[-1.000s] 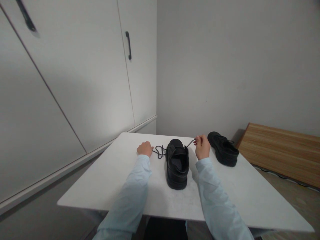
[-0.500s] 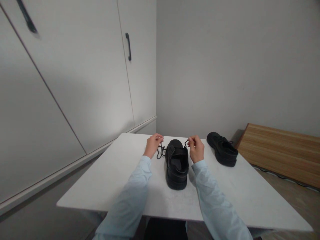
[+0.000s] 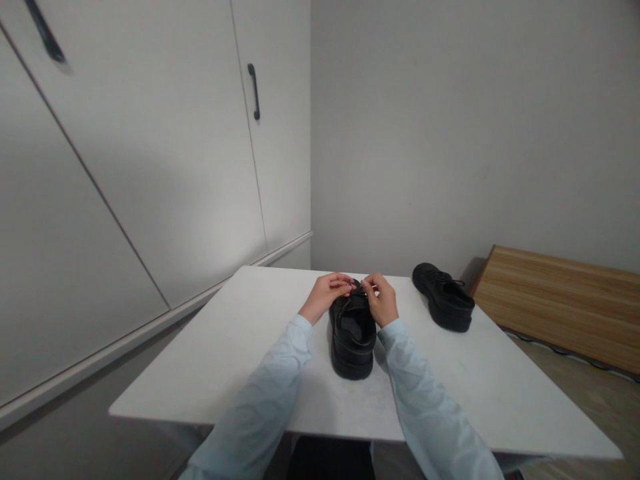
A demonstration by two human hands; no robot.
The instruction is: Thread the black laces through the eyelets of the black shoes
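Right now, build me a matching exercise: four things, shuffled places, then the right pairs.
1. Pale-blue-cuffed right hand
2. Untouched black lace-up shoe
3. Brown wood-grain board
4. Black bar-shaped handles

A. On the white cabinet doors
B. At the front of the central black shoe
C. Right of the white table
D. Right part of that table

1-B; 2-D; 3-C; 4-A

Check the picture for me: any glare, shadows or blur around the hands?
Head view: dim, soft light, with a pale sheen on the cabinet; head view: a soft shadow on the white table beside the nearer black shoe; head view: fine detail between the left hand and right hand is too small to make out.
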